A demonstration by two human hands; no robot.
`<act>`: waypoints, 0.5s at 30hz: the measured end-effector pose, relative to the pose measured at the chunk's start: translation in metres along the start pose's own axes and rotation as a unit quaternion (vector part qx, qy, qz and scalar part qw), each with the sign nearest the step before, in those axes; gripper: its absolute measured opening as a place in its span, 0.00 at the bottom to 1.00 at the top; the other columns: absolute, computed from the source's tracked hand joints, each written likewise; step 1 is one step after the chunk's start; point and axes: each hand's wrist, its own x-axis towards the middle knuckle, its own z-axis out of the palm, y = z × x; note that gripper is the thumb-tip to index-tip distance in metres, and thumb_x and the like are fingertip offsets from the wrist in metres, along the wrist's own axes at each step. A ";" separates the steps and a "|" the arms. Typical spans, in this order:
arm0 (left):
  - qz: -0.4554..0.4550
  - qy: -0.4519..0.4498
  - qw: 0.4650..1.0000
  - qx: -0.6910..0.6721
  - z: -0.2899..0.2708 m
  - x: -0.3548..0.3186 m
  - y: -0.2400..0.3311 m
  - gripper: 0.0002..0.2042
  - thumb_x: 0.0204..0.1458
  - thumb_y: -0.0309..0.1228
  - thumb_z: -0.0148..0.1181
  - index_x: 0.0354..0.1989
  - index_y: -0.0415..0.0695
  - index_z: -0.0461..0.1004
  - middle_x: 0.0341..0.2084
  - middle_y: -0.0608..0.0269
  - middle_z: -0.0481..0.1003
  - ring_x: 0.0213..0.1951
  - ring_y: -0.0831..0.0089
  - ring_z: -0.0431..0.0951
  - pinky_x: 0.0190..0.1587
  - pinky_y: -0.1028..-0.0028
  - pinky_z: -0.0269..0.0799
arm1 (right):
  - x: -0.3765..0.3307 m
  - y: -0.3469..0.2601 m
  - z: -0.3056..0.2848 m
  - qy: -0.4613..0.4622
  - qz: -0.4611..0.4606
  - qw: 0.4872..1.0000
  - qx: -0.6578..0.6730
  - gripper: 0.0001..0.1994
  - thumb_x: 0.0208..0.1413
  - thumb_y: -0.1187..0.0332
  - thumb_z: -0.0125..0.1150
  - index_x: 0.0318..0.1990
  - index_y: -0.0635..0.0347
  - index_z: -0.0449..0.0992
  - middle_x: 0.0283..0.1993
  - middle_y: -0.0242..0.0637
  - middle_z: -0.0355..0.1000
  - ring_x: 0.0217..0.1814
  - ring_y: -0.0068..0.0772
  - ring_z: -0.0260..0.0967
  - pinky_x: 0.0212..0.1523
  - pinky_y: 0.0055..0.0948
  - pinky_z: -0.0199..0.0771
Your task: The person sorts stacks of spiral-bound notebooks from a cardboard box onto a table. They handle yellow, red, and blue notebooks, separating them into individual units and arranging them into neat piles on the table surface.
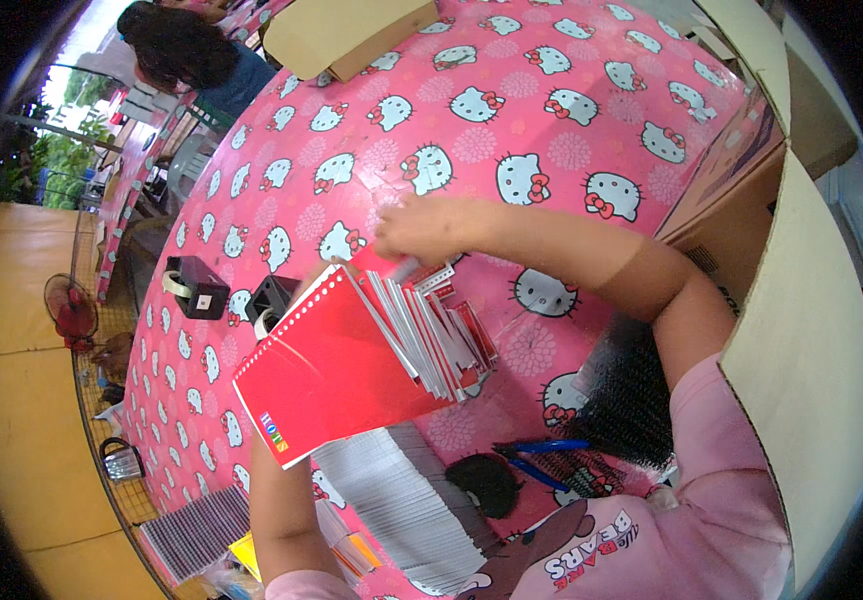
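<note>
A red cover sheet (326, 370) with a row of punched holes along one edge lies tilted over my left forearm. My left hand (336, 268) is mostly hidden behind it, with its fingers around the upper end of the sheet. Beside the cover, a fanned bundle of red and white punched booklets (426, 340) rests on the table. My right hand (421, 230) reaches across from the right with curled, slightly blurred fingers at the bundle's far end. What lies under those fingers is not clear. A stack of white pages (396, 505) sits nearer to me.
Blue-handled pliers (551, 446), a black bundle (484, 485) and black wire coils (621, 400) lie at right. Two black tape dispensers (201, 288) (273, 298) stand at left. Spiral-bound books (196, 530) fill the lower left. Cardboard boxes (726, 230) border the right; a person (186, 60) sits beyond.
</note>
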 end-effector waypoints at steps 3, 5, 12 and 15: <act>-0.101 -0.009 0.988 -0.115 0.001 0.000 -0.010 0.10 0.44 0.26 0.58 0.35 0.38 0.71 0.29 0.61 0.74 0.30 0.76 0.72 0.34 0.76 0.68 | 0.002 0.008 -0.006 -0.085 0.015 0.979 0.184 0.20 0.39 0.61 0.62 0.40 0.62 0.70 0.33 0.44 0.70 0.38 0.41 0.69 0.40 0.36 0.68; -0.132 -0.007 0.979 -0.154 -0.001 -0.006 -0.014 0.10 0.45 0.27 0.58 0.36 0.39 0.71 0.29 0.61 0.74 0.31 0.75 0.73 0.35 0.75 0.68 | 0.004 0.019 -0.019 -0.029 0.081 0.955 0.283 0.24 0.42 0.58 0.61 0.46 0.62 0.69 0.40 0.47 0.71 0.42 0.43 0.69 0.43 0.35 0.67; -0.178 -0.017 0.957 -0.227 -0.003 -0.017 -0.011 0.10 0.46 0.28 0.57 0.37 0.40 0.70 0.30 0.60 0.73 0.32 0.75 0.73 0.36 0.75 0.68 | 0.014 0.017 0.021 -0.149 0.184 0.956 0.173 0.27 0.43 0.55 0.61 0.46 0.66 0.68 0.43 0.49 0.70 0.45 0.46 0.68 0.45 0.36 0.67; -0.192 -0.012 0.950 -0.245 -0.006 -0.029 -0.008 0.11 0.46 0.29 0.57 0.38 0.40 0.70 0.30 0.60 0.73 0.33 0.74 0.73 0.36 0.75 0.68 | 0.022 0.008 0.024 -0.187 0.220 0.942 0.169 0.29 0.40 0.54 0.62 0.45 0.68 0.68 0.37 0.47 0.72 0.42 0.45 0.69 0.43 0.36 0.67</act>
